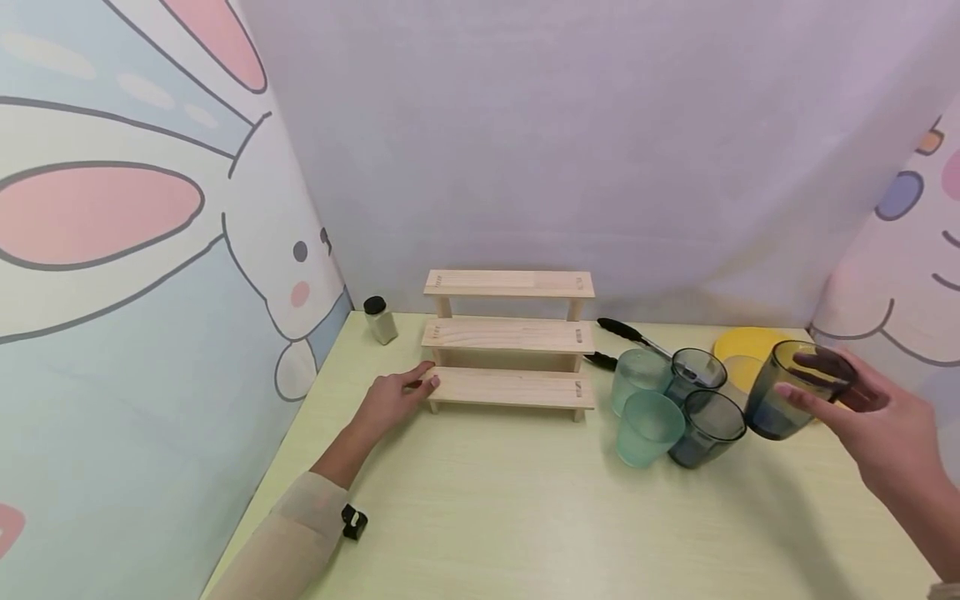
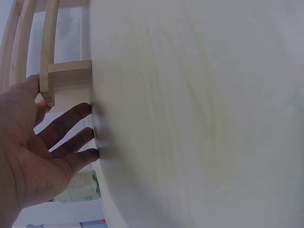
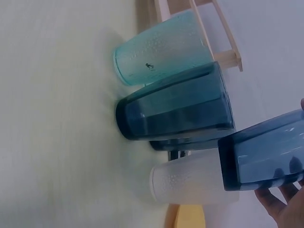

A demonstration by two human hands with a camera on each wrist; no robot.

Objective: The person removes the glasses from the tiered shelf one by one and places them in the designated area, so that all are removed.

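A three-step wooden shelf [image 1: 508, 387] stands against the back wall. At the left end of its lowest step, my left hand [image 1: 393, 400] pinches the board between thumb and finger; the other fingers reach down to the table in the left wrist view. On the right, my right hand [image 1: 873, 408] grips a smoky blue glass [image 1: 787, 396] and holds it tilted, raised off the table. Beside it stand two more smoky blue glasses [image 1: 705, 429], two teal glasses [image 1: 648, 429] and a frosted clear glass [image 3: 194, 178], which is partly hidden in the head view.
Behind the glasses lie black-handled tongs [image 1: 637, 335] and a yellow round item [image 1: 742, 342]. A small jar with a black lid [image 1: 380, 321] stands left of the shelf. Printed cloth walls [image 1: 525, 167] enclose the pale table [image 1: 510, 517] at the back and sides.
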